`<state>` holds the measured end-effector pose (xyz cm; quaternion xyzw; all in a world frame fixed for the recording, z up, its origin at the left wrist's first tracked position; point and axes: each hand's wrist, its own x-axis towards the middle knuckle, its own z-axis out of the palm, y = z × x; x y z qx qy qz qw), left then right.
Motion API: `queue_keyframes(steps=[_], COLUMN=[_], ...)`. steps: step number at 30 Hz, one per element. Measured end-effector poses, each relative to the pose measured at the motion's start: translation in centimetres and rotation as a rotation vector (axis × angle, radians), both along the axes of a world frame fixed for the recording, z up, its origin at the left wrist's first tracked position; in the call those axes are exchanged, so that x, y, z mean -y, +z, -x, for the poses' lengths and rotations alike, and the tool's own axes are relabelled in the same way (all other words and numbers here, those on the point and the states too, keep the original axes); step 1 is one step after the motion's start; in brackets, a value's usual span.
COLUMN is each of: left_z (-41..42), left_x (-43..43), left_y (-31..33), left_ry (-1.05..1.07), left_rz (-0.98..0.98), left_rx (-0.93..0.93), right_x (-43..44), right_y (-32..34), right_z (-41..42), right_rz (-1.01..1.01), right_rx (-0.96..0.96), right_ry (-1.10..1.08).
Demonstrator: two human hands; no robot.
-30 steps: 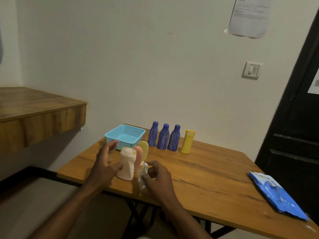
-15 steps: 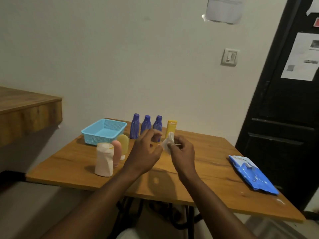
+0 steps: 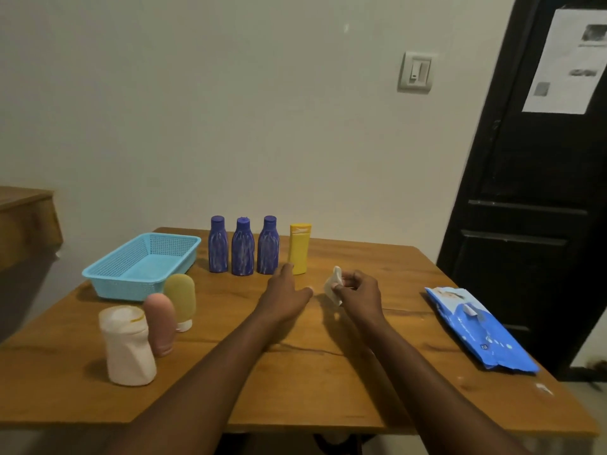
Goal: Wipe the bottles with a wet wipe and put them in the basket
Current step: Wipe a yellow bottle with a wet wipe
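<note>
Three blue bottles (image 3: 242, 247) and a yellow bottle (image 3: 299, 248) stand in a row at the table's far edge. My left hand (image 3: 285, 293) reaches toward the yellow bottle with straight fingers, its fingertips just short of the bottle's base. My right hand (image 3: 356, 290) pinches a crumpled white wet wipe (image 3: 334, 286) beside it. An empty light-blue basket (image 3: 115, 275) sits at the far left. In front of it stand a white bottle (image 3: 126, 346), a pink tube (image 3: 160, 323) and a pale yellow tube (image 3: 181, 298).
A blue pack of wet wipes (image 3: 479, 330) lies near the table's right edge. A black door (image 3: 532, 192) stands to the right, and a wooden shelf (image 3: 28, 218) juts out at the left. The wooden table (image 3: 295, 382) ends close to me.
My left hand left the white bottle, met the right hand at the wipe, then stretched out toward the yellow bottle. The right hand carried the wipe to the right. The camera turned right.
</note>
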<state>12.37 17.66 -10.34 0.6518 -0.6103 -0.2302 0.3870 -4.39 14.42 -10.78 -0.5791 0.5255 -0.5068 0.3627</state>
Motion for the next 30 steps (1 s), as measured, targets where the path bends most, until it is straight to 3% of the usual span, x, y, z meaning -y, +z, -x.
queue_keyframes(steps=[4, 9, 17, 30], left_z=[0.6, 0.2, 0.1, 0.3], left_x=[3.4, 6.7, 9.2, 7.1], left_y=[-2.1, -4.7, -5.0, -3.5], left_ry=[0.097, 0.163, 0.206, 0.243], left_rz=[0.010, 0.073, 0.122, 0.138], left_rx=[-0.075, 0.034, 0.055, 0.012], right_x=[3.5, 7.3, 11.0, 7.0], right_y=[-1.2, -1.6, -1.0, -0.7], right_z=[-1.0, -2.4, -4.0, -3.0], right_rz=[-0.063, -0.105, -0.182, -0.165], right_rx=[0.035, 0.072, 0.081, 0.060], right_ry=[0.014, 0.078, 0.286, 0.348])
